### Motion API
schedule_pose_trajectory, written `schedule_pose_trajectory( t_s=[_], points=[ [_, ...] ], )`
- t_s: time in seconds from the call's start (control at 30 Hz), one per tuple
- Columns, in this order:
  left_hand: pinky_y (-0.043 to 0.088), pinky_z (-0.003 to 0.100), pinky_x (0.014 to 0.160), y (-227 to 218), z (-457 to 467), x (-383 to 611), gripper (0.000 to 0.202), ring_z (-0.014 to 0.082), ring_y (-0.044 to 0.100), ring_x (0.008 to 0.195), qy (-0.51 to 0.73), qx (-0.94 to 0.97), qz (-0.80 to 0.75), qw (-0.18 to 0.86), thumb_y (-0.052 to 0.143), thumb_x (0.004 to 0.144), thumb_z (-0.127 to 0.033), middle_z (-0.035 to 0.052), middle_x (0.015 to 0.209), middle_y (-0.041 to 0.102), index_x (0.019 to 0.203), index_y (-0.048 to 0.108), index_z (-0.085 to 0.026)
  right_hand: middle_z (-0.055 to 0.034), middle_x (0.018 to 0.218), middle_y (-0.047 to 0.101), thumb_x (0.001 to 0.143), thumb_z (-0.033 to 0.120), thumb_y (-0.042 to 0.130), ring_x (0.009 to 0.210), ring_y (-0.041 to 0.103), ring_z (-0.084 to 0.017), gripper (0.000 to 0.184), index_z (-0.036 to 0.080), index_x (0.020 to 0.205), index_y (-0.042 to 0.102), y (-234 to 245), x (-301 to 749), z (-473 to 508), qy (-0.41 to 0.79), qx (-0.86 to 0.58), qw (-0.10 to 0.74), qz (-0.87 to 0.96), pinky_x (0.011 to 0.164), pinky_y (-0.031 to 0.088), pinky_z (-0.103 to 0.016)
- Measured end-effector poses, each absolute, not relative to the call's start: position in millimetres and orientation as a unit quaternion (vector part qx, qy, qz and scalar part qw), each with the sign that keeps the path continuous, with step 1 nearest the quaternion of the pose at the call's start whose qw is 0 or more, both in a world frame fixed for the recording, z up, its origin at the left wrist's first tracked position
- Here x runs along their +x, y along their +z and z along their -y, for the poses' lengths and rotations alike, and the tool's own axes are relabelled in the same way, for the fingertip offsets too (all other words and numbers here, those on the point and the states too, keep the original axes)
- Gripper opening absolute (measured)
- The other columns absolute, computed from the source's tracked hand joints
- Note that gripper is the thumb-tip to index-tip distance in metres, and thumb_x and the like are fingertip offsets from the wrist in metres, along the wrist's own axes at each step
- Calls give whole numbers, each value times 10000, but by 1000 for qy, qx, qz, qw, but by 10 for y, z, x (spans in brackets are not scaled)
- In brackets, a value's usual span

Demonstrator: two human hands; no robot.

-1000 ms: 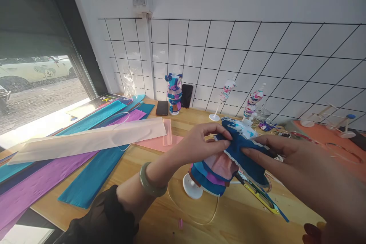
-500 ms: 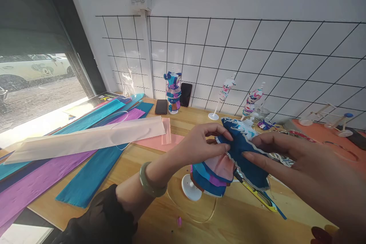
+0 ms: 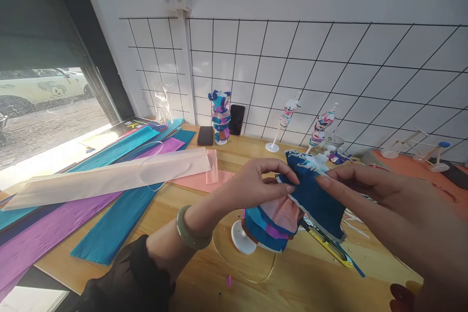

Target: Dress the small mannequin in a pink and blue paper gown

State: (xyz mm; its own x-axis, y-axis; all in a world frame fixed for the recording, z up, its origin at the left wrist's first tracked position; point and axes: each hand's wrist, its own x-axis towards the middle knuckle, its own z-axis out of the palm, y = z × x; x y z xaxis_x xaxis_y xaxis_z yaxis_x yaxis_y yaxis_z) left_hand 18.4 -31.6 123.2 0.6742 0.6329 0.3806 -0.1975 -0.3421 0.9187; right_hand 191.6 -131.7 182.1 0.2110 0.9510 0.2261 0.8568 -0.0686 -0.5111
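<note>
A small mannequin on a white round base [image 3: 241, 242] is tilted between my hands, dressed in layered blue, pink and purple crepe paper [image 3: 274, 219]. My left hand [image 3: 252, 186] pinches the edge of a dark blue paper piece with a pale trim [image 3: 314, 197] at the figure's waist. From the right, my right hand [image 3: 369, 195] presses its fingers on the same blue piece, thumb and forefinger closed at its top edge.
Long strips of teal, purple and cream crepe paper [image 3: 109, 180] cover the left of the wooden table [image 3: 300, 282]. A dressed mannequin [image 3: 220, 117], two phones [image 3: 205, 135] and two bare stands [image 3: 287, 119] line the grid wall. Yellow snips [image 3: 329, 246] lie under the figure.
My right fingers have slid up from the skirt's lower part to its top edge. The left hand's pinch has stayed put. The view has shifted slightly.
</note>
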Motion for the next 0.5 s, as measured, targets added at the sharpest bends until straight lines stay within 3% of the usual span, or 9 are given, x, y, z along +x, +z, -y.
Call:
schedule_pose_trajectory(
  t_s=[0.13,0.33,0.5],
  points=[
    [483,272,801,1270,346,179,56,146,586,875,378,738,-155,538,665,762,-173,41,863,636,810,651,-146,15,679,704,810,668,490,566,641,-188,406,303,796,667,1820,1894,1328,74,-741,270,611,473,418,-277],
    [455,244,671,1287,396,186,319,130,543,775,372,757,-191,502,812,647,-342,19,838,593,814,609,-161,7,682,719,714,778,490,534,651,-217,508,314,763,689,1776,2041,1241,96,-728,250,631,414,422,-286],
    [457,235,665,1256,393,187,238,117,536,767,390,768,-182,475,759,697,-280,4,835,565,793,570,-171,8,618,694,676,795,475,471,603,-204,532,307,707,684,1790,1957,1252,88,-739,280,607,404,409,-292]
  ],
)
